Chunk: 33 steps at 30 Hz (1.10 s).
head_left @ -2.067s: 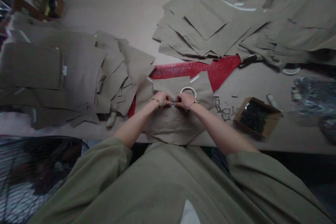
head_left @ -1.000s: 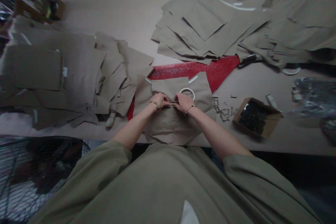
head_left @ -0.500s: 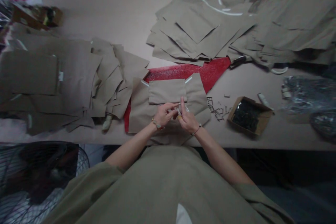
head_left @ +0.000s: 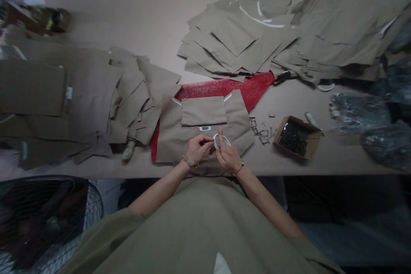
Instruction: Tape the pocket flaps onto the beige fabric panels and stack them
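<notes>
The right hand (head_left: 228, 157) is gripping a white ring-shaped roll (head_left: 227, 140), its thumb pointing up along the ring and its fingers curling around it. The left hand (head_left: 196, 150) is bending its fingers to the roll's left edge, thumb and forefinger coming close together; whether they are pinching anything is too small to tell. Both hands are hovering over the near half of a broad tan fabric panel (head_left: 171, 130), which is lying close to the table's near edge. On the panel, a folded tan rectangular piece (head_left: 204, 111) is sitting just beyond the hands, and a small white tag with a dark slot (head_left: 205, 128) is lying along its near edge. Red speckled cloth (head_left: 257, 90) is showing past the panel's far and left edges. Small dark metal-like frames (head_left: 263, 135) are lying right of the panel, beside an open brown cardboard box (head_left: 313, 145). Bare table (head_left: 122, 21) is stretching between the far-right tan fabric pile (head_left: 237, 40) and the left tan fabric stack (head_left: 90, 90).
</notes>
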### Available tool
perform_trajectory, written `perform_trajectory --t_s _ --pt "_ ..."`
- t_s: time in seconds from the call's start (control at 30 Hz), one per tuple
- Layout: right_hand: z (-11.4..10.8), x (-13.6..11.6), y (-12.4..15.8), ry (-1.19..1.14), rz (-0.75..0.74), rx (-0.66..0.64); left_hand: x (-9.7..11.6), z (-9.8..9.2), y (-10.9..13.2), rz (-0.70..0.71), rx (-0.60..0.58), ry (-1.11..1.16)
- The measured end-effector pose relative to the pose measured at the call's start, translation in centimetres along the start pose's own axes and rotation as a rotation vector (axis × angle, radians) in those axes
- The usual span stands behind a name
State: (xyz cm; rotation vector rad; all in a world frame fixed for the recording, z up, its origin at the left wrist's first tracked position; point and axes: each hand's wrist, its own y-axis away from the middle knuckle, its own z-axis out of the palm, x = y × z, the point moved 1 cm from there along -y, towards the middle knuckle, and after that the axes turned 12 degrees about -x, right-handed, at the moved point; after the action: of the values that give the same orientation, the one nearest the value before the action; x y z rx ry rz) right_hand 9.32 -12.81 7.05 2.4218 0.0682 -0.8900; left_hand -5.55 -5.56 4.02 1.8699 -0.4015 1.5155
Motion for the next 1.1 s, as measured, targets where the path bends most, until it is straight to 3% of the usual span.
perform_trajectory --t_s 0.2,0.3,0.47,0.6,0.77,0.93,1.1 --pt "1.0 0.3 0.0 0.027 -0.030 0.066 2.0 -0.2 0.4 0.200 -0.070 -0.549" --pt "1.0 1.2 0.2 -0.119 -0.012 0.139 2.5 -0.5 1.0 0.260 -0.105 -0.734" --pt "0.1 1.8 0.4 -0.407 -0.060 0.164 2.3 -1.0 2.1 0.309 -0.041 -0.767" --pt "-0.6 1.2 0.5 -0.374 -0.041 0.190 2.3 -0.4 2.2 0.385 -0.084 -0.807" --pt "-2.0 0.9 0.8 -0.263 -0.024 0.167 2.9 0.0 1.2 0.371 0.004 -0.839" --pt "-2.8 1.6 1.0 -0.203 0.017 0.128 3.3 0.3 0.1 0.366 -0.108 -0.893" --pt "-1.7 4.1 -0.5 -0.730 0.065 0.160 3.2 1.1 0.0 0.386 -0.053 -0.852"
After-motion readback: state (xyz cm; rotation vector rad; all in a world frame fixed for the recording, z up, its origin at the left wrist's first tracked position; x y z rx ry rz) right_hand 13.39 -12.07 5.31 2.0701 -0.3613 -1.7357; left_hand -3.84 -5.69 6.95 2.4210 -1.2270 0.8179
